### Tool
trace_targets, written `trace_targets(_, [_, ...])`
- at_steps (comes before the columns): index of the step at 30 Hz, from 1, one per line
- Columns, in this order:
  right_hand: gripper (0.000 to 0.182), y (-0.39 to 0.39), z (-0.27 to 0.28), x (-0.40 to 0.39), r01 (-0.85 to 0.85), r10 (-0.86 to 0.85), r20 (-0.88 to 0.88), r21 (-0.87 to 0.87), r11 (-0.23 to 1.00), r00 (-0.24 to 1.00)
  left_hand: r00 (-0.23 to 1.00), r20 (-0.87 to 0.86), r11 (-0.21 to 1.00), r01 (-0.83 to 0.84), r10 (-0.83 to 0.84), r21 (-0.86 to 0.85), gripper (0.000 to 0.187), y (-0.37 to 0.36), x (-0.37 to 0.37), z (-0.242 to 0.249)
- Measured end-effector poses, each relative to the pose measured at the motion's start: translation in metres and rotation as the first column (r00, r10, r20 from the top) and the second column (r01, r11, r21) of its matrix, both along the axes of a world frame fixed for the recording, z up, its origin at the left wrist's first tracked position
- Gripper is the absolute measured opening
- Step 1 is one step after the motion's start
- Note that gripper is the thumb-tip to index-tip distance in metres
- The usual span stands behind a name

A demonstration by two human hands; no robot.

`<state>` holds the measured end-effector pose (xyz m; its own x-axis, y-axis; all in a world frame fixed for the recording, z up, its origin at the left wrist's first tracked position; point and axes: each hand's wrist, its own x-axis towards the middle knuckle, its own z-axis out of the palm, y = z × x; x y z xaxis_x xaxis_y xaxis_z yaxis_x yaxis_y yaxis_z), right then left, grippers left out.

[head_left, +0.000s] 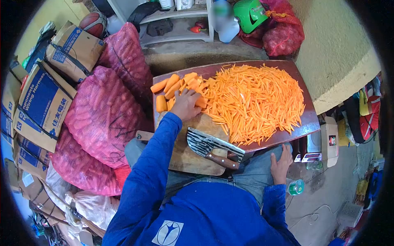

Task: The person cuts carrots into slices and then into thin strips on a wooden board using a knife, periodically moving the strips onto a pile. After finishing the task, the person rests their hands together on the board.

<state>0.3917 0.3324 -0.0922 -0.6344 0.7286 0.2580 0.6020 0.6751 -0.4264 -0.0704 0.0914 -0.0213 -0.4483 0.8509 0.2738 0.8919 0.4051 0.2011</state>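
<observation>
Carrots (173, 86) sit in a small heap at ten o'clock from the middle of the red table (308, 126), seen from the person's head. The left hand (186, 104) is right on them, fingers a bit apart; I can't tell if they hold one. A big pile of orange strips (258, 102) fills two o'clock. At seven, a big knife (211, 143) lies on a wooden board (180, 153). At five, the right hand (282, 164) rests on a knee, fingers loose and spread, holding nothing.

“Wiring Harness”, a partial “ponents” and “住友電装” on a strapped cardboard box (43, 104) at the left.
</observation>
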Motion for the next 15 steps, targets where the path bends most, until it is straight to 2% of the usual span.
trace_targets(2, [0.075,-0.001,-0.002,0.002,0.022,-0.021,0.015,-0.034,0.999,1.0,1.0,0.018,1.0,-0.004,0.003,0.024,0.049,-0.001,0.003,-0.005])
trace_targets(5, [0.072,0.001,0.001,-0.003,0.052,-0.05,0.027,-0.064,0.997,0.998,0.999,0.049,0.999,-0.02,0.022,-0.042,0.049,0.001,-0.002,0.009])
trace_targets(8, [0.07,0.004,-0.004,-0.001,0.06,-0.058,0.045,-0.046,0.997,0.997,0.976,0.218,0.998,-0.005,-0.007,0.055,0.049,0.003,0.002,0.022])
trace_targets(9, [0.07,0.004,-0.003,-0.001,0.061,-0.06,0.049,-0.036,0.997,0.997,0.975,0.222,0.998,-0.01,-0.004,0.062,0.049,0.007,0.001,0.02])
trace_targets(11, [0.07,0.003,0.0,-0.002,0.059,-0.056,0.054,-0.05,0.997,0.997,0.981,0.18,0.968,0.031,-0.078,0.249,0.051,0.018,-0.005,0.019])
trace_targets(12, [0.07,0.003,0.002,-0.003,0.063,-0.06,0.054,-0.07,0.996,0.997,0.981,0.178,0.967,0.029,-0.077,0.255,0.051,0.028,-0.012,0.02])
trace_targets(14, [0.07,0.004,-0.002,-0.002,0.058,-0.056,0.046,-0.046,0.997,0.997,0.998,0.05,0.999,0.043,-0.043,-0.009,0.056,0.053,-0.03,0.025])
trace_targets(15, [0.069,0.005,-0.003,-0.002,0.053,-0.052,0.043,-0.03,0.998,0.998,0.998,0.049,0.999,0.044,-0.044,-0.003,0.056,0.066,-0.041,0.022])
